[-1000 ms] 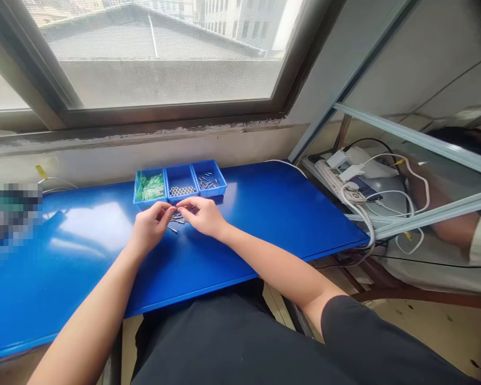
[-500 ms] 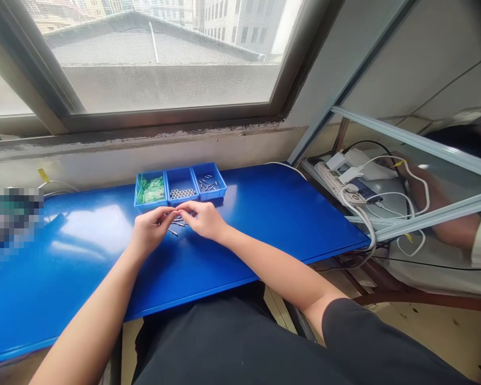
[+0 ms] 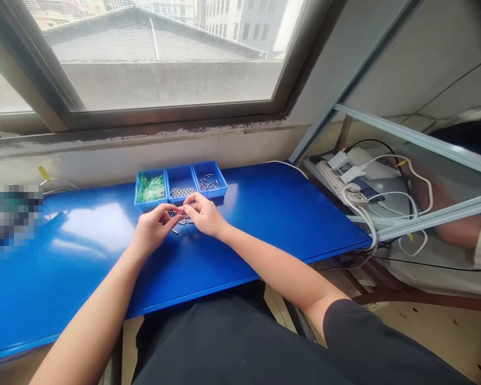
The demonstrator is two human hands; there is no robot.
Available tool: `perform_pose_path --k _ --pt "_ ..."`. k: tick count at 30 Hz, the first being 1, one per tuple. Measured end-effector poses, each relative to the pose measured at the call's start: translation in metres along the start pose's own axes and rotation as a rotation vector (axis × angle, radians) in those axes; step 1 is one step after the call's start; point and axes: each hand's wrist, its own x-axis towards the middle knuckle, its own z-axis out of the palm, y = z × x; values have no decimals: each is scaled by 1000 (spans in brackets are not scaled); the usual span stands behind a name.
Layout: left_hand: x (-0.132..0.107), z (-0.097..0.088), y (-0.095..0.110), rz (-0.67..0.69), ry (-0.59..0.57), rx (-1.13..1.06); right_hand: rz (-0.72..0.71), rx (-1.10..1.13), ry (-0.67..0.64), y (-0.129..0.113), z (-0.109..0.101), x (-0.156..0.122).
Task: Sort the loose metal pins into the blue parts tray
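Left hand (image 3: 154, 229) and right hand (image 3: 204, 215) are curled, fingers (image 3: 183, 210) pinched close; whether a pin is gripped cannot be told. Loose metal pins (image 3: 183, 220) lie just under the fingers on the counter (image 3: 272, 214), easily scattered if brushed.

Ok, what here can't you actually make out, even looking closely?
From the head view:
Whether the left hand or right hand holds anything: the fingers hide it.
The metal pins on the blue table: too small for detail.
The green pieces in the blue tray: too small to identify.
The object at the left edge: pixelated.
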Motion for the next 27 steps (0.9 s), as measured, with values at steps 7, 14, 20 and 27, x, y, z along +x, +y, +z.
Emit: perform_pose_path --k 7,14,20,27 --pt "2 -4 1 -18 47 82 -58 -19 21 3 -1 2" --pt "1 -4 2 -15 30 75 -127 -222 43 -4 -5 0" --pt "2 -4 3 -5 28 87 -99 -252 31 -1 -5 0" --pt "2 -5 4 -17 20 87 -176 -221 37 -1 -4 0"
